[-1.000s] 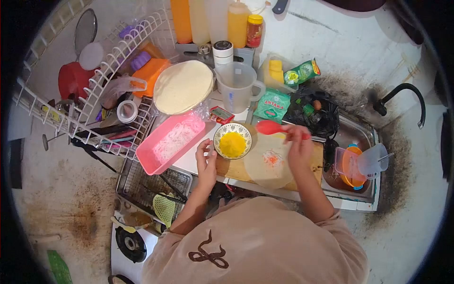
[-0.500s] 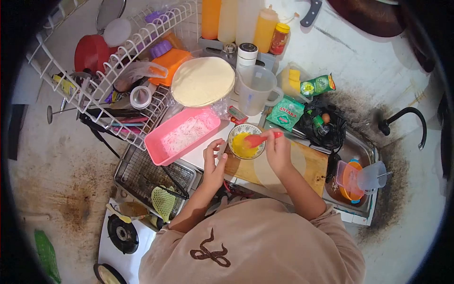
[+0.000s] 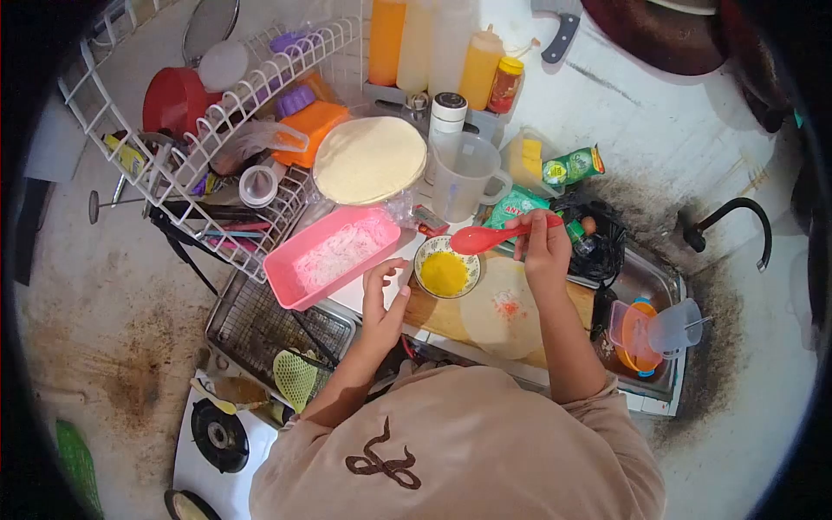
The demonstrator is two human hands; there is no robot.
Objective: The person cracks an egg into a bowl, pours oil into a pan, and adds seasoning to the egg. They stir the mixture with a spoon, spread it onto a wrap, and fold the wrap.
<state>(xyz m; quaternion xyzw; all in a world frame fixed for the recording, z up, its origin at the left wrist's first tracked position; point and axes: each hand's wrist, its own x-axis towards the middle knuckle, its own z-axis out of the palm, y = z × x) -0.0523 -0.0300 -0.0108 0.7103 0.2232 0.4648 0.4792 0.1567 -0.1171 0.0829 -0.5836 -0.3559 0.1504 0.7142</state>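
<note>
My right hand [image 3: 546,251] grips a red spoon [image 3: 478,240] by its handle, with the spoon's bowl above the right rim of a patterned bowl [image 3: 419,263]. Yellow liquid, like beaten egg, lies in the bowl. On its left, my left hand [image 3: 382,305] is held with fingers curved and apart, nothing visible in them. A thin round wrapper sheet [image 3: 485,322] rests on the wooden board [image 3: 425,308], bearing a small heap of orange and white shreds [image 3: 507,303]. My right forearm partly covers that sheet's side.
Left of the bowl stands a pink tub [image 3: 282,282] of white-pink shreds, with a stack of round wrappers [image 3: 371,160] behind it. A clear jug [image 3: 464,186] and a green packet [image 3: 511,205] stand at the back. The sink [image 3: 663,277] is right, a stove burner [image 3: 219,436] lower left.
My right hand has lifted the spoon out of the liquid and moved up and right. The shreds on the wrapper sheet are now uncovered. My left hand has barely moved.
</note>
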